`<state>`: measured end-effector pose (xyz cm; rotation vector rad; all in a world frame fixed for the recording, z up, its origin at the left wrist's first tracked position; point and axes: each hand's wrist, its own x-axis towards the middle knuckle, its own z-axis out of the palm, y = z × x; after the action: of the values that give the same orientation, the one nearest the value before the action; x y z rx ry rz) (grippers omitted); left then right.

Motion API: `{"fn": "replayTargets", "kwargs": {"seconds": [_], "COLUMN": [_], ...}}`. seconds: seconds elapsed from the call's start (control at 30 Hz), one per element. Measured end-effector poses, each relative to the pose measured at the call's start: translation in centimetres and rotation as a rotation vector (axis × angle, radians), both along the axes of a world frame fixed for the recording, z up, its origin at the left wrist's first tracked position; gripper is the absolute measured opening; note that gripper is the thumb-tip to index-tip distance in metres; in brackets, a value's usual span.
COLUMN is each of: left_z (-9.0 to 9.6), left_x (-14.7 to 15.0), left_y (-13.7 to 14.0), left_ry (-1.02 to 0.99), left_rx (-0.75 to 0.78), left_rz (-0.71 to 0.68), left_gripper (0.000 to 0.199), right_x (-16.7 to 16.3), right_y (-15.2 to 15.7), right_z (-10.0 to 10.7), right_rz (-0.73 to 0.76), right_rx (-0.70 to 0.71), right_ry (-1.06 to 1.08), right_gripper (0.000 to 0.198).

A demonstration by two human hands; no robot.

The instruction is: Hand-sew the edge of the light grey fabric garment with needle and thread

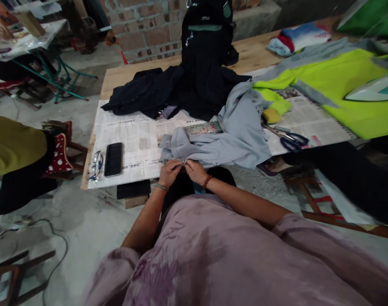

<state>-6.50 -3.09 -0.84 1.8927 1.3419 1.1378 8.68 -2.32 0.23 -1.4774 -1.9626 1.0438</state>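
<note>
At the table's near edge, my left hand [169, 173] and my right hand [196, 172] meet, fingertips pinched close together on the edge of a light grey garment [213, 146]. The cloth spreads away from them over the newspaper and up to the right. Exactly what sits between the fingertips is too small to make out beyond the cloth's edge. Left of my hands lie a black phone [113, 159] and a pair of glasses [97, 165]. Scissors with dark blue handles [291, 139] rest to the right of the grey cloth.
Newspaper [136, 131] covers much of the wooden table [117, 80]. Dark clothing [149, 91] and a black backpack [208, 34] lie behind. A neon yellow garment [334, 76] with an iron [375, 89] on it is at right. A person in an olive top [15, 144] sits at left.
</note>
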Motion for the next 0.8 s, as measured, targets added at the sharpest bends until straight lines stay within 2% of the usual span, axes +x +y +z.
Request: {"fn": "replayTargets", "kwargs": {"seconds": [0.2, 0.3, 0.43, 0.5, 0.6, 0.67, 0.73, 0.8], "left_z": [-0.2, -0.3, -0.5, -0.5, -0.6, -0.6, -0.7, -0.9], "left_x": [-0.2, -0.2, -0.1, -0.1, -0.1, 0.0, -0.1, -0.1], "left_y": [-0.2, -0.2, -0.1, -0.1, -0.1, -0.2, -0.3, -0.3], "left_ry": [0.010, 0.011, 0.037, 0.052, 0.038, 0.018, 0.008, 0.005], "left_rx": [0.044, 0.042, 0.095, 0.121, 0.149, 0.172, 0.187, 0.196], "left_rz": [0.086, 0.111, 0.023, -0.011, 0.009, 0.045, 0.080, 0.099], "left_gripper": [0.017, 0.017, 0.016, 0.016, 0.017, 0.018, 0.018, 0.016], "right_x": [0.4, 0.5, 0.0, -0.3, 0.4, 1.8, 3.5, 5.0], "right_y": [-0.8, -1.0, -0.5, -0.3, -0.7, -1.3, -1.9, -2.0], "right_z": [0.5, 0.7, 0.7, 0.7, 1.2, 2.1, 3.4, 4.9], "right_rz": [-0.076, -0.089, -0.093, -0.082, -0.026, 0.039, 0.074, -0.004], "right_rx": [-0.081, -0.090, -0.039, -0.079, -0.148, -0.054, 0.142, 0.346], "right_ry": [0.110, 0.086, 0.020, 0.026, 0.054, 0.043, 0.004, -0.036], "right_gripper": [0.012, 0.013, 0.012, 0.014, 0.017, 0.016, 0.014, 0.016]}}
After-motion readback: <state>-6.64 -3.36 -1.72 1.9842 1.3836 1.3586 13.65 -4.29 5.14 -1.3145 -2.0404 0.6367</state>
